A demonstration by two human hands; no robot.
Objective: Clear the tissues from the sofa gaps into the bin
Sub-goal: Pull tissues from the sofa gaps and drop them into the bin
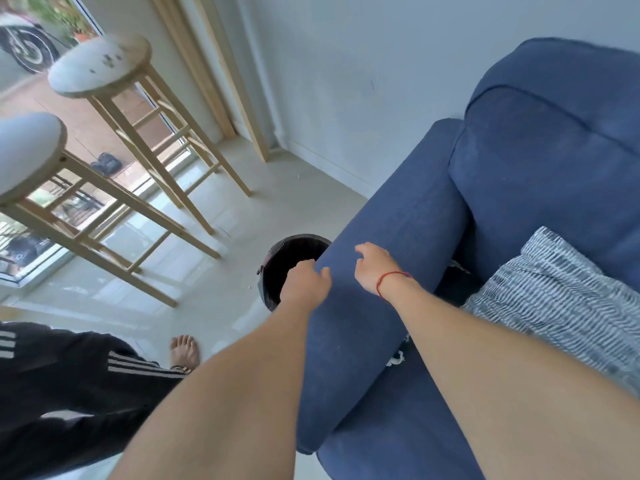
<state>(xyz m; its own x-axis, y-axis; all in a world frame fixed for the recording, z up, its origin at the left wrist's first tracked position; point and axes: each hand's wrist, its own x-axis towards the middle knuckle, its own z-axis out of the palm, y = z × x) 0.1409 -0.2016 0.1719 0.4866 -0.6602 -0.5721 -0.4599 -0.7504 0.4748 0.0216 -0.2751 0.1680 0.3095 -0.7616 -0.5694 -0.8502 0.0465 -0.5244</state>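
Observation:
A dark round bin (277,258) stands on the floor against the outer side of the blue sofa's armrest (391,230). My left hand (304,280) hangs over the bin's mouth, fingers curled downward, and I see nothing in it. My right hand (375,268), with a red thread on the wrist, rests palm down on top of the armrest with fingers spread and empty. A crumpled white tissue (396,358) peeks from the gap between the armrest and the seat, just under my right forearm. Something pale also shows in the dark gap (457,266) farther back.
A blue-and-white striped cushion (554,292) lies on the sofa seat. Two wooden bar stools (145,133) stand on the pale tiled floor to the left, before a glass door. My leg in black striped trousers and a bare foot (184,351) are at the lower left.

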